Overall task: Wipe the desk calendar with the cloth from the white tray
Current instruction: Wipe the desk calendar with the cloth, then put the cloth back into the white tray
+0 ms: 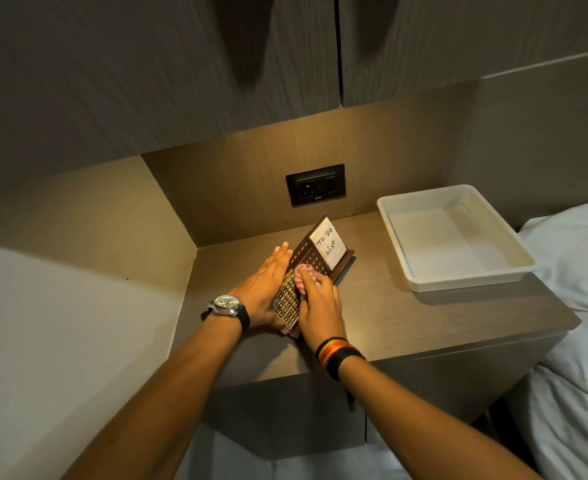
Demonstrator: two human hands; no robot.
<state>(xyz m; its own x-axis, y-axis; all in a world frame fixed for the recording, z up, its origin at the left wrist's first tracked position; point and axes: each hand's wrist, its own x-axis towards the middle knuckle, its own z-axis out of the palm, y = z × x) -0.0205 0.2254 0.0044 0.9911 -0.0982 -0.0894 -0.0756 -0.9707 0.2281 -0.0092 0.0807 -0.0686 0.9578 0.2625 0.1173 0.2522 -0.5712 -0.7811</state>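
A dark wooden desk calendar (287,304) with gold number tiles and a white "TO DO LIST" card stands on the bedside table (406,320). My left hand (263,289), with a wristwatch, lies flat against the calendar's left side and steadies it. My right hand (320,303), with a striped wristband, presses a red-and-white checked cloth (303,277) onto the calendar's face. The white tray (465,277) stands to the right, with nothing in it.
A black wall socket (315,184) sits in the back panel behind the calendar. Cupboard doors (181,64) hang overhead. A bed with white sheets (576,306) lies along the table's right side. A wall closes the niche on the left.
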